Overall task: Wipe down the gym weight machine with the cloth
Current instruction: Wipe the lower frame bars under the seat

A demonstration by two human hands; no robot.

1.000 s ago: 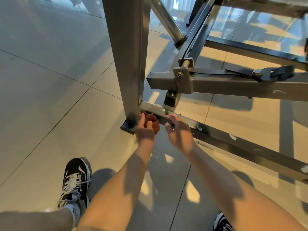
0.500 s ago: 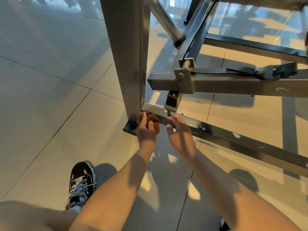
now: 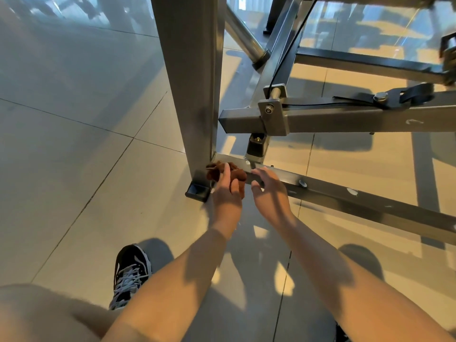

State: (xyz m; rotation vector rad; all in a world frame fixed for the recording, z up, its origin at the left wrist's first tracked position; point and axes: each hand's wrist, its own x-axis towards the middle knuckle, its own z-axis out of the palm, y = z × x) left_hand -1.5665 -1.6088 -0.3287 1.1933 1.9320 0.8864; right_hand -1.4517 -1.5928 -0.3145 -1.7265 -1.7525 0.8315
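Observation:
A grey steel weight machine frame stands on the tiled floor, with a thick upright post (image 3: 190,95) and a low base bar (image 3: 345,201) running to the right. My left hand (image 3: 225,191) grips a crumpled brown cloth (image 3: 214,172) and presses it against the corner where post and base bar meet. My right hand (image 3: 267,191) rests on the base bar just right of the cloth, its fingers over the bar's top edge. The cloth is partly hidden under my left fingers.
A horizontal square tube (image 3: 333,119) with a bolted bracket and black strap crosses above the base bar. A black foot cap (image 3: 197,190) sits at the post's base. My left shoe (image 3: 130,272) stands on the tiles, near left.
The camera has tilted a little, so the frame sits lower in view. My left hand has shifted the cloth slightly at the post's corner. My right hand stays on the base bar.

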